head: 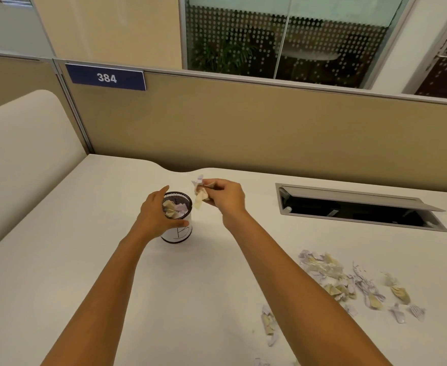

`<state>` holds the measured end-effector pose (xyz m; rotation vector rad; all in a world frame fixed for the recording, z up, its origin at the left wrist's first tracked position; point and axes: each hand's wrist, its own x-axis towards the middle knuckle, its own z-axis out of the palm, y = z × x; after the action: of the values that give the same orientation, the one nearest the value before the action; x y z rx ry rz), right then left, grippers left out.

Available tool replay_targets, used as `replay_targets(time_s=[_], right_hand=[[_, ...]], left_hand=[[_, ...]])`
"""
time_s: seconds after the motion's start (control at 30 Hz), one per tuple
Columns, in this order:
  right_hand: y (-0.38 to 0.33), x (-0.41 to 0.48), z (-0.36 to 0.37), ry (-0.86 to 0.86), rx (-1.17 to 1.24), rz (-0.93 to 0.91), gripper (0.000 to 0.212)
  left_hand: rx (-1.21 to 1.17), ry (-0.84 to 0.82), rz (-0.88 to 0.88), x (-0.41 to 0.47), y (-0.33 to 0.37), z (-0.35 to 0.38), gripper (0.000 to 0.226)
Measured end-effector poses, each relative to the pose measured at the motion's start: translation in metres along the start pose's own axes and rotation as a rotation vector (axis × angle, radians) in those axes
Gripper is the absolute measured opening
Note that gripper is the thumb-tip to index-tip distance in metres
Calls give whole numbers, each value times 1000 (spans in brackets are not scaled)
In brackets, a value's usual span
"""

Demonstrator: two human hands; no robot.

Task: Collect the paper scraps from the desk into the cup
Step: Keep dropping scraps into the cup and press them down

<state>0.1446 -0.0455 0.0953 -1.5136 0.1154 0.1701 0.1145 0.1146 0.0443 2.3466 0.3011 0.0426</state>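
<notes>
Holding the cup [177, 220] steady on the surface [85, 260] with my left hand [155, 215], I pinch paper scraps [200, 194] in my right hand [225, 196] just beside its rim; more scraps [336, 278] lie far right.

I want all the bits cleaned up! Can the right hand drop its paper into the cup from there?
Probably yes. The right hand holds scraps just beside the cup, whose top is open. The left hand steadies the cup's side and does not cover the opening.
</notes>
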Motion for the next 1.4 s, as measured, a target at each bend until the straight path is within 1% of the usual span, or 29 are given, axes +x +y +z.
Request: replay_targets(time_s=[0.13,0.17,0.23,0.33,0.5,0.6,0.67,0.73,0.8,0.9,0.93,1.0,1.07,1.23,1.3,1.4], right_hand=[[4,13,38,37,-433,-251,11],[7,14,47,36,-519,-291,12],[16,16,61,4,-654,-316,19],[31,17,71,-63,-836,-326,21],[34,18,72,-221,-1040,-335,27],[25,17,68,-271,-1074,-330,36],[16,16,64,-251,-1061,-338,39],[11,12,62,-244,-1100,-345,38],[10,6,64,-310,-1201,-326,32],[14,1,69,-452,-1334,-242,32],[16,1,69,-476,-1340,-218,37],[18,1,71,-514,-1305,-121,52],[22,3,74,-559,-1291,-38,59],[25,13,83,-648,-1319,111,58],[27,15,84,-668,-1300,139,59],[31,16,85,-640,-1302,129,60]], left_hand=[[-86,27,15,3,-4,3,106],[-113,23,25,3,-4,3,105],[-172,31,43,3,-4,3,102],[-215,73,38,1,-5,6,103],[-240,80,45,1,-7,7,98],[-247,80,39,2,-6,7,96],[-228,81,32,2,-6,8,94],[-218,80,25,2,-7,7,94],[-231,78,27,2,-8,7,93],[-241,86,8,2,-9,7,88],[-241,92,11,1,-10,7,85],[-246,111,27,0,-11,8,77],[-267,134,46,-1,-14,9,67],[-395,171,33,-2,-18,12,62],[-399,184,41,-1,-21,14,63],[-427,197,36,-1,-24,17,61]])
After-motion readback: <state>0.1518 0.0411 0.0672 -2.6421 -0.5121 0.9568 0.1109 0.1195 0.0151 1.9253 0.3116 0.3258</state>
